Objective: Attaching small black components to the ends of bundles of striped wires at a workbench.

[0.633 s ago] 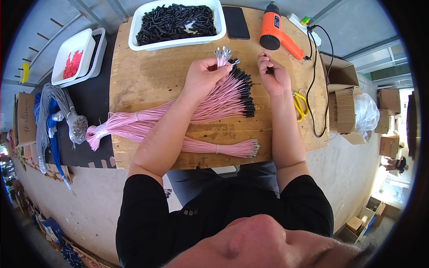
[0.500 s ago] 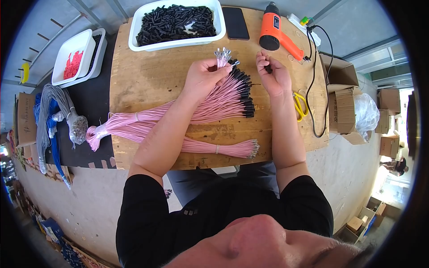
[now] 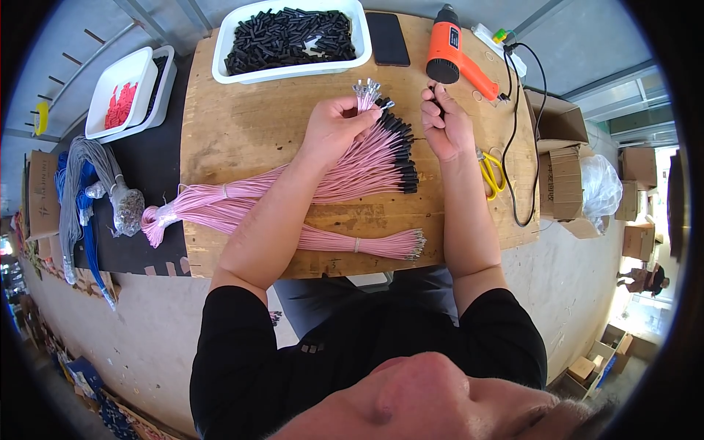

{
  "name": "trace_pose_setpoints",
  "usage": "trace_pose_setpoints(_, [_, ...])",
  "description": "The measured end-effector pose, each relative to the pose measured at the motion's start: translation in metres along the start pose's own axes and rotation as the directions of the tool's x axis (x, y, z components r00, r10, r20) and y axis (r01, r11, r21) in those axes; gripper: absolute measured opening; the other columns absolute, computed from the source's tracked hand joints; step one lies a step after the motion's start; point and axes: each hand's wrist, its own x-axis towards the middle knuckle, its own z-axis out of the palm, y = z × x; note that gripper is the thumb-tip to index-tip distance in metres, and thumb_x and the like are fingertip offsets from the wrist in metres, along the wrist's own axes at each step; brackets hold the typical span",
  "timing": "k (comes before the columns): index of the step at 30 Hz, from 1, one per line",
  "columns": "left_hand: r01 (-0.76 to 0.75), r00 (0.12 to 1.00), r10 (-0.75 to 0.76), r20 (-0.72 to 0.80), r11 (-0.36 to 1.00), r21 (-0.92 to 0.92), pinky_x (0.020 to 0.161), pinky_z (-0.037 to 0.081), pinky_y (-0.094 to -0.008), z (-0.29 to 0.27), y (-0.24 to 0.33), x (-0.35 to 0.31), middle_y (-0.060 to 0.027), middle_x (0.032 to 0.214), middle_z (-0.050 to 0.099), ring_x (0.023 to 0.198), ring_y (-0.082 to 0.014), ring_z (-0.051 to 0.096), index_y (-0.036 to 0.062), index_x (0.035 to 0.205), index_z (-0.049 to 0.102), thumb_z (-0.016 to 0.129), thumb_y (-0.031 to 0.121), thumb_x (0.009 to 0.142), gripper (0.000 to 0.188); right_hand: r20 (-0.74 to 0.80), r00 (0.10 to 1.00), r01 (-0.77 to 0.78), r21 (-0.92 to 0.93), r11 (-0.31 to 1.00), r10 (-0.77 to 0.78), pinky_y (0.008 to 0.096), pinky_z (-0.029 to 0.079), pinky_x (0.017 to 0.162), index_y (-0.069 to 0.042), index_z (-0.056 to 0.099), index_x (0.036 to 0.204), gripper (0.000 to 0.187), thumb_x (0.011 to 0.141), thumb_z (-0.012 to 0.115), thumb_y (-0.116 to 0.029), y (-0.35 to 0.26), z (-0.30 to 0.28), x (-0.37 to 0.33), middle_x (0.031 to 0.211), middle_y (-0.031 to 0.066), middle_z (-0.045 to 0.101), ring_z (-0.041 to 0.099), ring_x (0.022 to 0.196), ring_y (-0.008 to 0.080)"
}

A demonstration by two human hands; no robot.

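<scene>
My left hand (image 3: 334,130) pinches a bunch of pink wires (image 3: 364,101) between thumb and fingers; their metal ends project just beyond the fingertips, above the counter (image 3: 249,117). My right hand (image 3: 449,130), well apart from the wires, curls its fingers narrowly around a black piece (image 3: 438,111), mostly hidden.

I see clear counter (image 3: 246,117) left of the left hand (image 3: 332,132); a white tub (image 3: 293,75) bars the far side, an orange heat gun (image 3: 445,51) crowds the right hand (image 3: 447,128).
</scene>
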Motion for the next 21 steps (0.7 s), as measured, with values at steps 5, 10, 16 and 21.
trace_pose_setpoints(5, [0.009,1.0,-0.009,-0.007,1.0,-0.018,0.054,0.04,-0.0194,-0.002,0.0,0.0,0.0004,0.075,0.064,0.061,-0.0033,0.052,-0.0021,0.097,0.071,0.073,0.009,0.09,0.013,-0.009,1.0,0.011,-0.296,0.955,-0.014,0.0164,0.034,0.049,0.002,0.062,0.115,0.021,0.101,0.056,-0.013,0.006,0.021,-0.011,0.089,0.0059,0.059,0.047,0.066,0.0074])
trace_pose_setpoints(10, [0.029,1.0,-0.03,-0.008,0.999,-0.044,0.053,0.037,-0.0197,-0.003,0.0,0.001,0.0011,0.072,0.062,0.06,-0.0035,0.05,-0.0011,0.096,0.071,0.073,0.009,0.09,0.012,0.044,0.999,0.026,-0.499,0.866,-0.004,0.0165,0.032,0.049,0.002,0.065,0.108,0.015,0.094,0.062,-0.001,0.014,0.034,-0.019,0.094,0.0095,0.068,0.048,0.063,0.0063])
trace_pose_setpoints(16, [0.019,0.999,-0.021,-0.026,0.995,-0.093,0.052,0.035,-0.0203,0.0,0.003,0.0,0.0024,0.069,0.058,0.058,-0.0038,0.047,-0.0004,0.094,0.07,0.072,0.008,0.09,0.009,0.065,0.998,0.042,-0.537,0.842,-0.008,0.0158,0.03,0.048,0.002,0.065,0.107,0.016,0.092,0.064,0.003,0.019,0.034,-0.019,0.091,0.0117,0.069,0.046,0.06,0.0047])
trace_pose_setpoints(21, [0.021,0.999,-0.023,-0.029,0.996,-0.087,0.052,0.034,-0.0203,-0.001,0.003,0.001,0.0025,0.069,0.058,0.058,-0.0038,0.047,-0.0006,0.094,0.07,0.072,0.007,0.089,0.009,0.047,0.999,0.029,-0.543,0.839,-0.005,0.0163,0.03,0.048,0.003,0.066,0.106,0.015,0.091,0.066,0.001,0.023,0.039,-0.022,0.09,0.0115,0.07,0.046,0.06,0.004])
